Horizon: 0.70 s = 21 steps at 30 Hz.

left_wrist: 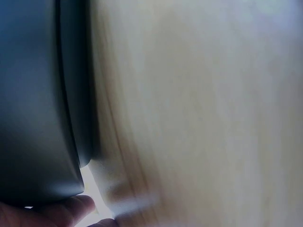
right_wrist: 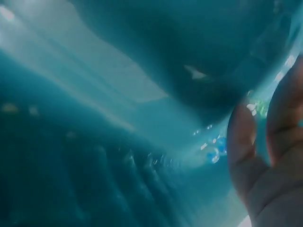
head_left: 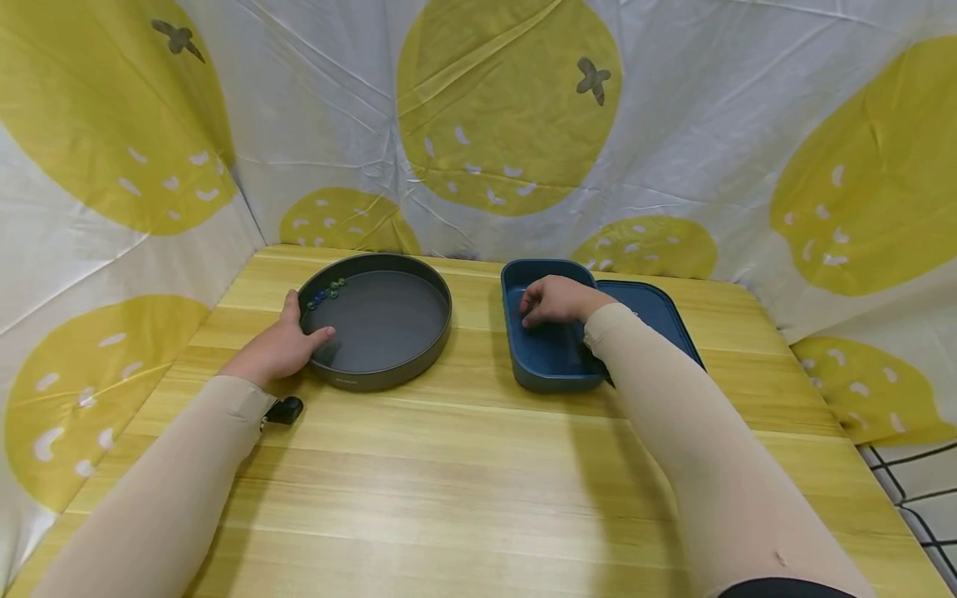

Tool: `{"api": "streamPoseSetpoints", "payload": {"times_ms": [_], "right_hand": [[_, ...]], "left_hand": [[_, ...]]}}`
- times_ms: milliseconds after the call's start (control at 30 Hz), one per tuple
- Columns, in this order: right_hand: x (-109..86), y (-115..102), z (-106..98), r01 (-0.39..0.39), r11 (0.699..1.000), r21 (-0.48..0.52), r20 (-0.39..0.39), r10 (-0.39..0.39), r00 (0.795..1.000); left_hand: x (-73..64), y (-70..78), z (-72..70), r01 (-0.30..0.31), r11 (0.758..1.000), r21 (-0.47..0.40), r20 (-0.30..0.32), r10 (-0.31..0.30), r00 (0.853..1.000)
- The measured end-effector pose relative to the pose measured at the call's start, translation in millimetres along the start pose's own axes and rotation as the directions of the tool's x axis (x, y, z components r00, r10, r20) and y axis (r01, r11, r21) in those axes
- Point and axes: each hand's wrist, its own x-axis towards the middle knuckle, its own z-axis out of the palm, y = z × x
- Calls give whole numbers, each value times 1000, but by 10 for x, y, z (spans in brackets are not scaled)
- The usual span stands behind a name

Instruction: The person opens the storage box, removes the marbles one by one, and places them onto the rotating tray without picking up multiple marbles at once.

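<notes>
On the left stands a round dark grey pan (head_left: 381, 320), with several blue and green glass marbles (head_left: 330, 291) by its far left inner wall. My left hand (head_left: 280, 345) holds its left rim, thumb over the inside and fingers outside; fingertips (left_wrist: 78, 205) show beside the pan wall (left_wrist: 33, 118) in the left wrist view. My right hand (head_left: 557, 301) reaches into a deep blue rectangular box (head_left: 553, 357), fingers bent. In the right wrist view, thumb and finger stand apart around a green marble (right_wrist: 260, 108), beside blue marbles (right_wrist: 215, 150); a firm pinch is not visible.
A flat blue lid or tray (head_left: 650, 311) lies right of the box, partly behind my right forearm. Both vessels stand near the back of the wooden table (head_left: 434, 482). A lemon-print curtain (head_left: 508, 108) hangs behind and at the sides. A black wire rack (head_left: 920, 498) shows at lower right.
</notes>
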Motion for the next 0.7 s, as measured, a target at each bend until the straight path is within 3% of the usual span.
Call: {"api": "streamPoseSetpoints", "payload": {"times_ms": [200,700], "right_hand": [[10,71,-18,-54,998,19,-62,55,997],[21,102,-35,-29,997,76,-122,38,992]], "left_hand": [[-15,7,8,-2,1000,-4,-9,2,1000],[-8,11,5,7,1000,9,-15,-6,1000]]}}
